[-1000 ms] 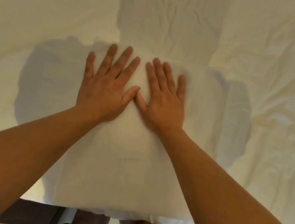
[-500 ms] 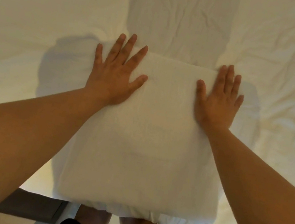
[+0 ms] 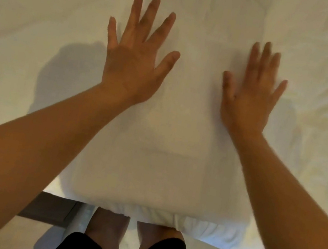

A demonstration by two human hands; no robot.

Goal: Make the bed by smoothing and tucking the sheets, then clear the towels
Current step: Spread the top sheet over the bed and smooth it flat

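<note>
A folded white towel [image 3: 168, 147] lies lengthwise away from the person on the rumpled bed sheet [image 3: 48, 5], left hand [image 3: 134, 62] and right hand [image 3: 251, 98] both spread flat, gripping nothing.

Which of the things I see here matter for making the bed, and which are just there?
Part of the job:
- white sheet, wrinkled
- folded white towel at the bed's near edge
- left hand and right hand, fingers spread

Just there:
- dark panel below the bed's edge
</note>
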